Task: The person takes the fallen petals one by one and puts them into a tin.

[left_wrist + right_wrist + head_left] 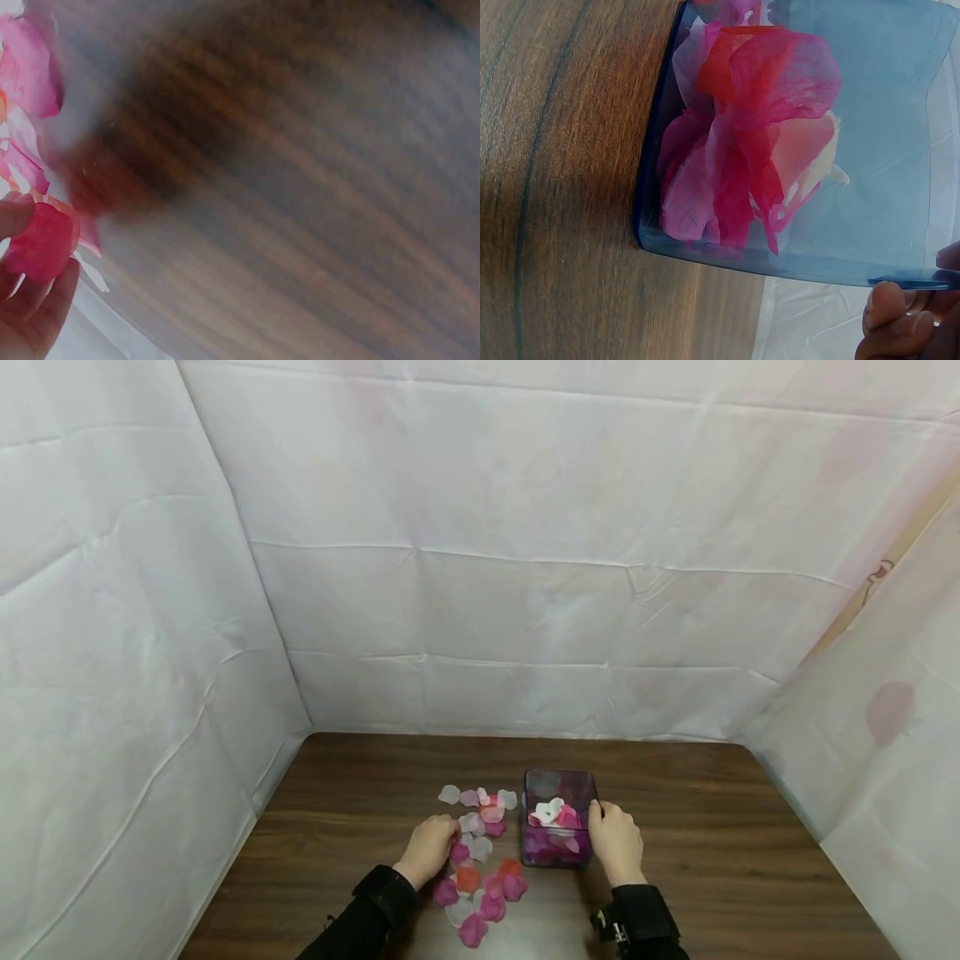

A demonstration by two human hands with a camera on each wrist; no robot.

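My left hand (431,847) is at the left side of the loose petals on the table. In the left wrist view its thumb and fingers pinch a deep pink petal (43,240). To the right stands a see-through, dark-tinted box (583,783), with pink, red and white petals (742,135) heaped at its bottom. My right hand (618,842) grips the right side of this box, its fingertips (889,304) at the rim in the right wrist view. Part of the left hand is cut off in its own wrist view.
Loose artificial petals (492,907) in pink, orange and white lie scattered in a strip between the hands, left of the box. The brown wood-grain table (720,843) is enclosed by white cloth (510,610) at the back and both sides.
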